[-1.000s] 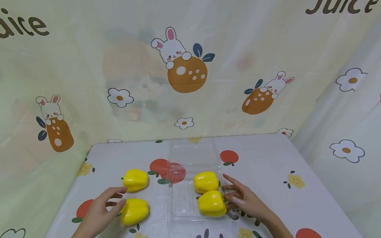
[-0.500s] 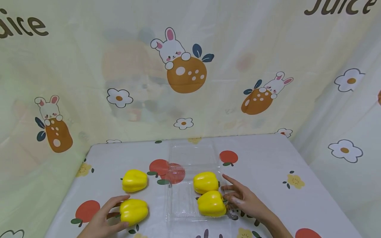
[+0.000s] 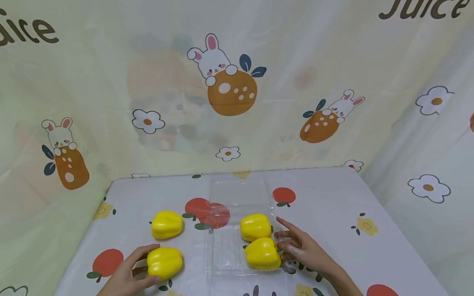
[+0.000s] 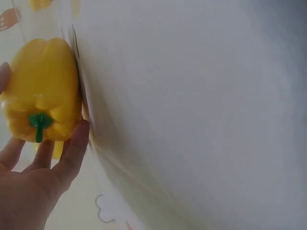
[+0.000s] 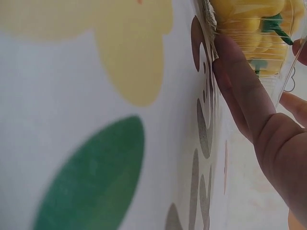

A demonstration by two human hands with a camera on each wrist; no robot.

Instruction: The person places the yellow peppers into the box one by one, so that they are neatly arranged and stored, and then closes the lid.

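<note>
My left hand (image 3: pixel 126 274) is around the stem end of the nearer yellow bell pepper (image 3: pixel 165 263), thumb on the near side and fingertips on the far side. In the left wrist view, this bell pepper (image 4: pixel 45 86) shows its green stem towards the palm. A second yellow bell pepper (image 3: pixel 167 225) lies just behind it. Two more bell peppers, one behind (image 3: pixel 255 227) and one in front (image 3: pixel 263 254), lie in the right half of a clear plastic clamshell box (image 3: pixel 225 250). My right hand (image 3: pixel 305 248) rests at the box's right wall, fingers loosely extended.
The box's transparent lid (image 3: pixel 238 192) lies folded back behind it. A white fruit-print cloth (image 3: pixel 322 205) covers the table. A printed curtain (image 3: pixel 281 135) rises along the back and both sides.
My left hand has come down and closed its thumb and fingers round the nearer left bell pepper, which has shifted very slightly left. The right hand has stayed at the box.
</note>
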